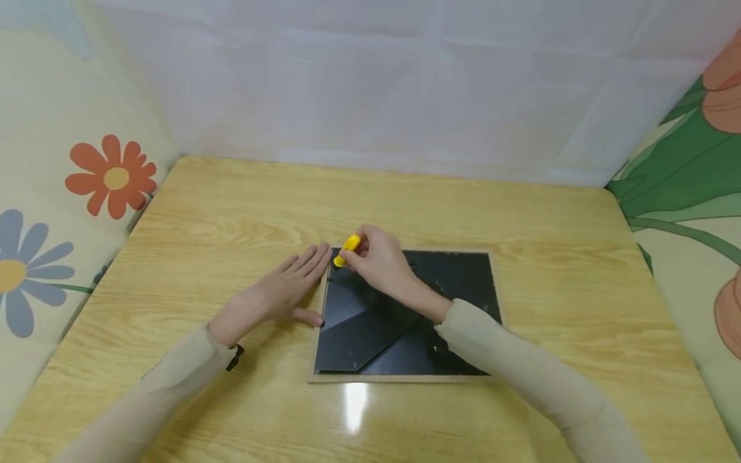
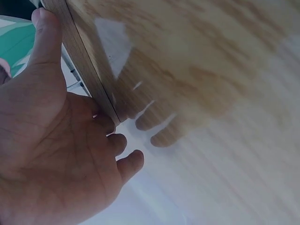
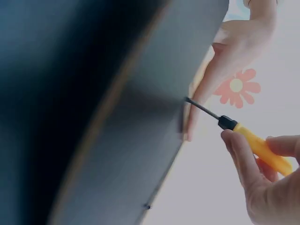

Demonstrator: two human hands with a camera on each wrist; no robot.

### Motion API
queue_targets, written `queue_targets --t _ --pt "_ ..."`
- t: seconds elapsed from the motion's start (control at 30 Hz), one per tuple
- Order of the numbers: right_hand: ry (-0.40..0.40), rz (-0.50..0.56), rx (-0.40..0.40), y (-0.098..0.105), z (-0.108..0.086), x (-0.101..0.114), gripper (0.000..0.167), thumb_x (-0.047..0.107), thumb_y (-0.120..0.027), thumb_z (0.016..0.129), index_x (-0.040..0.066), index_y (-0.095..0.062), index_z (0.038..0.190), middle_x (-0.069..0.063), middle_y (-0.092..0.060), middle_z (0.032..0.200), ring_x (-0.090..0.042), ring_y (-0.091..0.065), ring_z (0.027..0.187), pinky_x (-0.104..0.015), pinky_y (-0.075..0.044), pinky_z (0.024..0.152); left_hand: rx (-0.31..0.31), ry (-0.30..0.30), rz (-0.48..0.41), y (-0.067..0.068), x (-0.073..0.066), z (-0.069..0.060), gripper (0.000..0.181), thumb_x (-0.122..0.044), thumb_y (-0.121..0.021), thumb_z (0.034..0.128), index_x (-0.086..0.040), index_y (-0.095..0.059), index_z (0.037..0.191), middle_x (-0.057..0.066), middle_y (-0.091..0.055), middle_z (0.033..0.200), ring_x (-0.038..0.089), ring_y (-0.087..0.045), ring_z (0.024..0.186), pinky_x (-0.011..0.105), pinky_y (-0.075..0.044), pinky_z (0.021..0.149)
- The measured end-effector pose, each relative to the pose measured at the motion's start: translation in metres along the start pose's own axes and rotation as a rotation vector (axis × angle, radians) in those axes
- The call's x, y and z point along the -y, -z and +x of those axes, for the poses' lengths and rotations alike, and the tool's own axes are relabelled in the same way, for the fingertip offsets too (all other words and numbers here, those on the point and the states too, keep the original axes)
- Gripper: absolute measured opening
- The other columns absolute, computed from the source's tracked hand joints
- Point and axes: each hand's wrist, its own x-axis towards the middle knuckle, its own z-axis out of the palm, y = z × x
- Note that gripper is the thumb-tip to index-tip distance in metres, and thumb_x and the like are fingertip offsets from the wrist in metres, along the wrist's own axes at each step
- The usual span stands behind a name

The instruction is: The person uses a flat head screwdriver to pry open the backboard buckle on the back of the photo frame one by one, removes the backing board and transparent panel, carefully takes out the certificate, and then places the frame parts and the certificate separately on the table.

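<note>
Behind everything, a creased white sheet (image 1: 359, 96); to the left, a cream panel with an orange-red flower (image 1: 116, 178) and a blue-grey flower (image 1: 23, 276); to the right, a broad green leaf print (image 1: 689, 161). Below, a glossy yellow wood-grain table (image 1: 231, 199), with a bright glare patch (image 1: 354, 406) near the front.

Flat on the table, just in front of the middle: a rectangular black board (image 1: 457, 270) in a thin light-wood rim (image 1: 405, 379), with a slanting black flap (image 1: 353, 344) across its left part. Against the left rim, the left hand (image 1: 272, 296): fingers straight and slightly fanned, tips at the far left corner, thumb spread away toward the near side. Reaching over the board, the right hand (image 1: 382, 260), thumb and fingers pinching the yellow handle of a screwdriver (image 1: 350, 244) with a black collar (image 3: 227, 123) and slim dark shaft (image 3: 204, 108). Tip at the left edge, near the far corner, beside the left fingers; impossible to tell whether touching. Along that edge, a small dark tab (image 3: 147, 206).

In the way: the right cream sleeve (image 1: 503, 350) over the near right corner, the right hand over part of the far rim.
</note>
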Motion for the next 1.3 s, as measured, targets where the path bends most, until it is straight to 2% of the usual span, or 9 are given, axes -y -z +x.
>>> queue_targets --t 0.1,0.2,0.33,0.5,0.6,0.83,1.07,1.2,1.3 --pt "0.058 -0.145 -0.006 -0.002 0.003 0.011 0.02 0.016 -0.071 0.089 0.002 -0.061 0.098 -0.005 -0.064 0.082 -0.011 -0.06 0.066 -0.018 -0.05 0.056 0.02 0.01 0.006 0.002 0.0 0.002 0.113 -0.063 -0.064 0.0802 0.008 -0.01 0.151 0.026 -0.003 0.157 0.041 -0.007 0.144 0.058 -0.018 0.112" --pt "0.072 -0.225 0.038 -0.006 0.005 0.022 0.022 0.017 -0.072 0.089 0.002 -0.06 0.101 -0.004 -0.063 0.082 -0.009 -0.058 0.063 -0.016 -0.048 0.055 0.067 0.03 -0.006 0.004 -0.001 0.003 0.111 -0.062 -0.064 0.0804 0.009 -0.015 0.15 0.026 -0.004 0.157 0.041 -0.005 0.144 0.057 -0.015 0.114" --pt "0.067 -0.276 0.089 -0.01 0.004 0.031 0.02 0.014 -0.069 0.09 0.002 -0.059 0.104 -0.003 -0.063 0.085 -0.007 -0.056 0.059 -0.014 -0.046 0.051 0.086 0.034 -0.023 0.003 -0.005 0.002 0.107 -0.061 -0.064 0.081 0.01 -0.022 0.148 0.029 -0.011 0.155 0.044 -0.007 0.143 0.057 -0.014 0.114" --pt "0.091 -0.297 0.095 -0.011 0.005 0.034 0.017 0.012 -0.068 0.09 0.003 -0.061 0.103 -0.003 -0.063 0.083 -0.008 -0.055 0.058 -0.014 -0.045 0.05 0.037 0.012 -0.028 0.002 -0.005 0.002 0.107 -0.059 -0.067 0.08 0.01 -0.022 0.148 0.029 -0.014 0.155 0.045 -0.01 0.142 0.059 -0.018 0.112" --pt "0.092 -0.302 0.118 -0.01 0.009 0.035 0.018 0.015 -0.069 0.09 0.003 -0.061 0.102 -0.003 -0.063 0.082 -0.009 -0.055 0.058 -0.014 -0.045 0.05 0.032 0.01 -0.041 0.001 -0.004 0.002 0.107 -0.059 -0.067 0.0795 0.01 -0.022 0.148 0.029 -0.014 0.155 0.045 -0.01 0.142 0.061 -0.019 0.111" --pt "0.041 -0.24 0.157 0.001 0.014 0.023 0.018 0.019 -0.07 0.09 0.006 -0.058 0.096 -0.001 -0.061 0.077 -0.01 -0.055 0.059 -0.017 -0.046 0.051 0.041 0.013 -0.112 0.001 -0.002 0.005 0.109 -0.058 -0.069 0.0788 0.009 -0.019 0.149 0.028 -0.009 0.156 0.044 -0.006 0.143 0.061 -0.016 0.112" --pt "0.015 -0.232 0.119 0.024 0.001 0.004 0.019 0.02 -0.071 0.089 0.005 -0.059 0.091 -0.002 -0.058 0.075 -0.013 -0.053 0.059 -0.019 -0.044 0.051 0.041 0.01 -0.192 0.003 0.0 0.006 0.118 -0.056 -0.072 0.0776 0.006 -0.004 0.152 0.025 0.002 0.158 0.041 -0.001 0.144 0.061 -0.013 0.112" --pt "-0.011 -0.278 0.122 0.037 -0.008 -0.004 0.02 0.02 -0.071 0.089 0.004 -0.059 0.092 -0.003 -0.057 0.075 -0.014 -0.052 0.057 -0.02 -0.043 0.05 0.041 0.001 -0.243 0.005 0.002 0.004 0.119 -0.056 -0.071 0.0774 0.005 -0.002 0.152 0.024 0.005 0.158 0.041 0.0 0.144 0.063 -0.013 0.111" --pt "-0.03 -0.368 0.144 0.045 -0.015 -0.009 0.018 0.019 -0.072 0.088 0.004 -0.061 0.09 -0.003 -0.058 0.075 -0.014 -0.052 0.056 -0.02 -0.044 0.05 0.045 -0.007 -0.27 0.006 0.003 0.003 0.119 -0.056 -0.071 0.0776 0.005 -0.001 0.152 0.024 0.007 0.158 0.041 0.0 0.144 0.064 -0.012 0.111"
